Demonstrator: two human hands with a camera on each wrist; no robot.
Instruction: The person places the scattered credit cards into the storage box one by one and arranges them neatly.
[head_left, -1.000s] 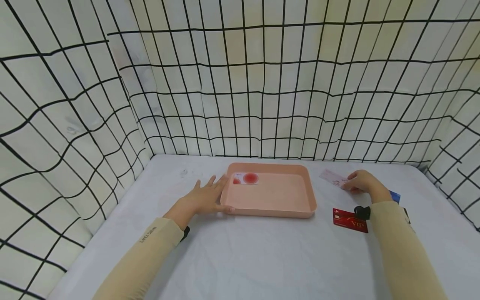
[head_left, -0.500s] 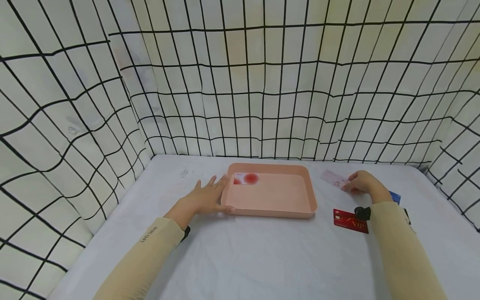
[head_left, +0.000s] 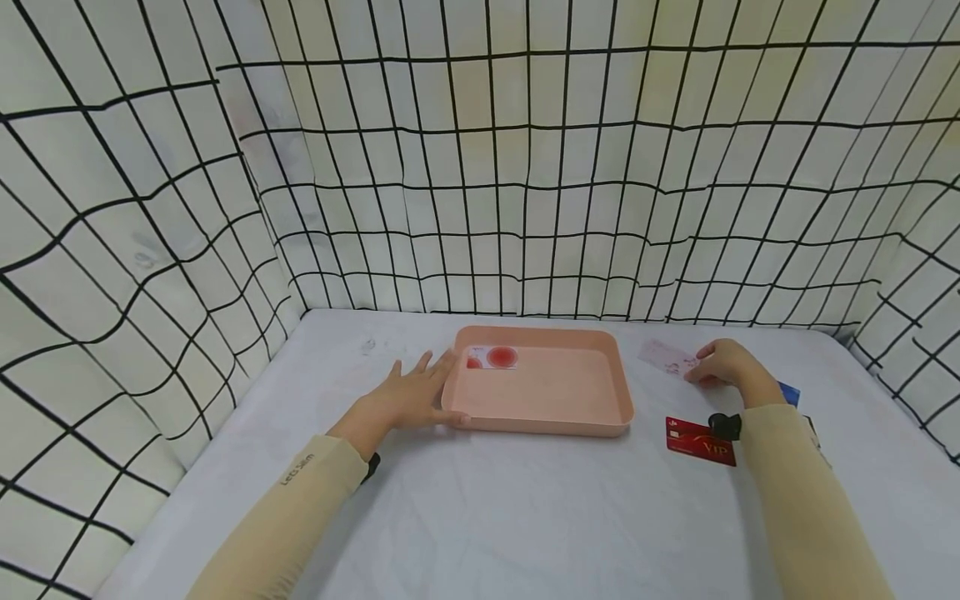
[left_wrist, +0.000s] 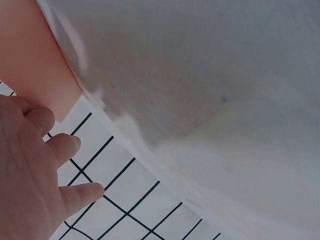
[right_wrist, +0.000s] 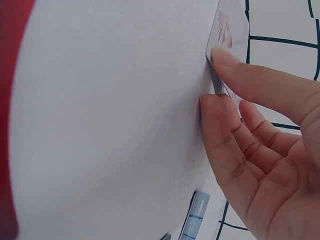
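My right hand [head_left: 726,364] pinches a pale pink patterned card [head_left: 663,357] by its near end, to the right of the tray. In the right wrist view the thumb lies on a corner of the pink card [right_wrist: 232,30], with the index fingertip at its edge. A pink rectangular tray [head_left: 558,392] sits mid-table at the back, holding a white card with red circles [head_left: 495,357] in its far left corner. My left hand [head_left: 405,396] spreads its fingers along the tray's left side, thumb at the near left corner.
A red VIP card [head_left: 690,440] lies in front of my right hand, partly behind the wrist strap. A blue card [head_left: 790,393] pokes out beside the right forearm, mostly hidden. White walls with a black grid [head_left: 540,208] enclose the table's back and sides.
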